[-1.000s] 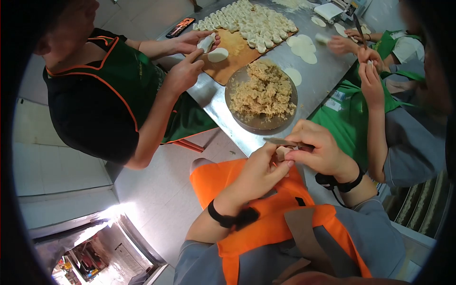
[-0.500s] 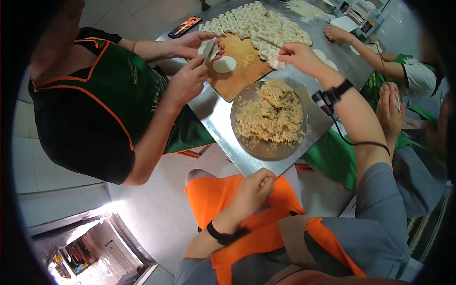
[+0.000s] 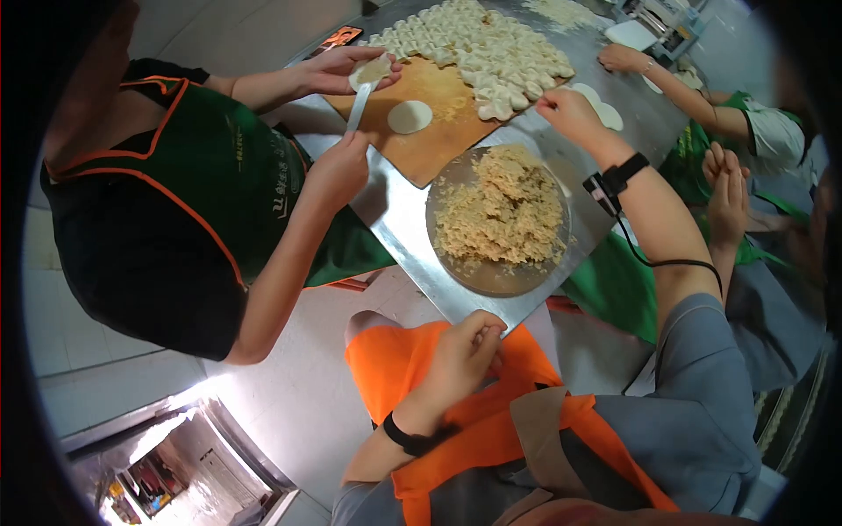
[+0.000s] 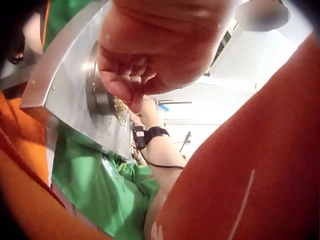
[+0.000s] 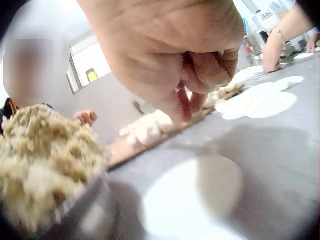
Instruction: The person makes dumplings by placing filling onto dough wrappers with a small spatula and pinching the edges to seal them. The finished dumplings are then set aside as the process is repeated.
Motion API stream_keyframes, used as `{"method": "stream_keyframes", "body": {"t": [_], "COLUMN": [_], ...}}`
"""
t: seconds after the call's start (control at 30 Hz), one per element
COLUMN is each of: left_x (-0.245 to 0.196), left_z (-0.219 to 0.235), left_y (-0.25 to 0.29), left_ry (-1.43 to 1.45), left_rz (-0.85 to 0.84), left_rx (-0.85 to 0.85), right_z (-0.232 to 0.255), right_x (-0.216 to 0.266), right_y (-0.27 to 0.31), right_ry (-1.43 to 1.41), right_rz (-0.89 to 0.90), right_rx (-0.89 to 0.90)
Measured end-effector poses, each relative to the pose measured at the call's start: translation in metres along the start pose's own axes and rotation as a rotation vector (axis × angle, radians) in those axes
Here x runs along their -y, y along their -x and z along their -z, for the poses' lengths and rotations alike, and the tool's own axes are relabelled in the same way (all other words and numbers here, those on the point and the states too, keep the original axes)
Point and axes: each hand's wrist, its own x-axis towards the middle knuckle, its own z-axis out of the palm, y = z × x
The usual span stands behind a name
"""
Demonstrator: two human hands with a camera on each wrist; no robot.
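My left hand [image 3: 462,355] is held above the orange apron [image 3: 386,373] with its fingers curled in; the left wrist view shows nothing between them. My right hand [image 3: 574,118] hovers beside the rows of dumplings [image 3: 504,66], its fingers bent together. A thin streak of shadow reaches out from beneath this hand in the right wrist view, consistent with a thin tool, itself mostly hidden. Below the hand lies a pale round wrapper [image 5: 170,200]. A round pan heaped with crumbly filling [image 3: 500,210] stands at the table corner, nearer my body.
Across to the left a person in a green apron [image 3: 219,167] holds a filled wrapper and a flat spatula [image 3: 359,110]. One wrapper [image 3: 410,117] lies on the wooden board [image 3: 421,158]. Other people's arms reach in from the right, near a machine [image 3: 662,31].
My hands have parted; the right moved out to the dumplings, then slightly down and right. The small dough piece is out of my left hand. The person opposite lowered their spatula hand.
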Motion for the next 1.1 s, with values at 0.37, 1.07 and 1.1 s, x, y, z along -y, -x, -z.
{"method": "stream_keyframes", "body": {"t": [0.37, 1.07, 1.1], "left_x": [0.011, 0.018, 0.015], "left_z": [-0.029, -0.031, -0.036], "left_y": [0.013, 0.016, 0.01], "left_ry": [0.21, 0.262, 0.304], "left_rz": [0.085, -0.069, -0.112], "left_rx": [0.088, -0.052, -0.081], "right_z": [-0.024, 0.059, 0.066], "right_x": [-0.034, 0.088, 0.111], "right_y": [0.139, 0.193, 0.208], "right_ry": [-0.025, -0.642, -0.735], "right_rz": [-0.349, -0.28, -0.274], "right_rx": [-0.034, -0.142, -0.099]}}
